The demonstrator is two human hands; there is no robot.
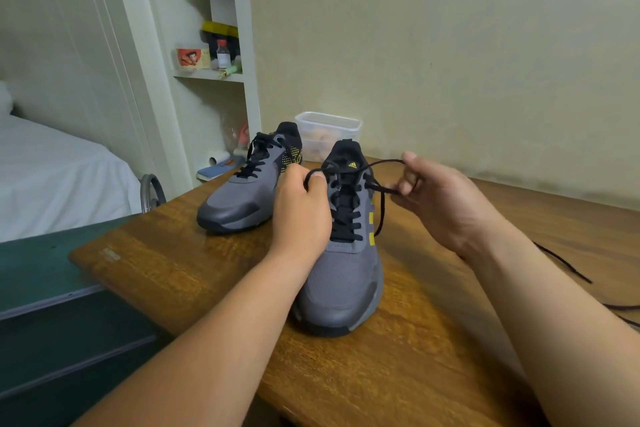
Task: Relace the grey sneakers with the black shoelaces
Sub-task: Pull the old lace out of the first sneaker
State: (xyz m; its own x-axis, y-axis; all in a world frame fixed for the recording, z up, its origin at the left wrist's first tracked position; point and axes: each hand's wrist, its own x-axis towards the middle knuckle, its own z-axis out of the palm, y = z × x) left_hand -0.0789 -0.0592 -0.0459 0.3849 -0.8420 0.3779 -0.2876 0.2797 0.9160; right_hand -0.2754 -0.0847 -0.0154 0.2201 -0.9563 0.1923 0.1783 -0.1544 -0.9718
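White-sheeted bed (52, 166) at far left, dark green surface (41, 274) below it. Wall shelf (207, 75) behind, holding a cartoon-printed cup (188, 59), a small red-capped bottle (223, 54) and a yellow-and-black box (221, 32). Wooden table (415, 374) fills the middle and right. Two grey sneakers stand upright on it with toes toward the camera. Far sneaker (242, 198) sits left of centre, fully laced in black, nobody touching it. Left hand (301, 215) is just right of it, fingers curled, thumb and forefinger pinching the black shoelace (381, 215) at the upper left eyelets of the near sneaker (346, 281). Near sneaker is at table centre, black tongue with a yellow logo, yellow stripes on its right side, lace crossed up through most eyelets. Clear plastic container (327, 132) stands behind both shoes against the wall, contents too blurred to name. The lace arcs from the left hand over the tongue to the right hand (446, 204), which is raised beside the shoe's collar, thumb and fingers pinching the lace; one strand hangs down from there along the yellow stripes. Loose black lace (562, 263) lies on the table at the far right, well apart from the shoes, and more dark cord shows at the right edge.
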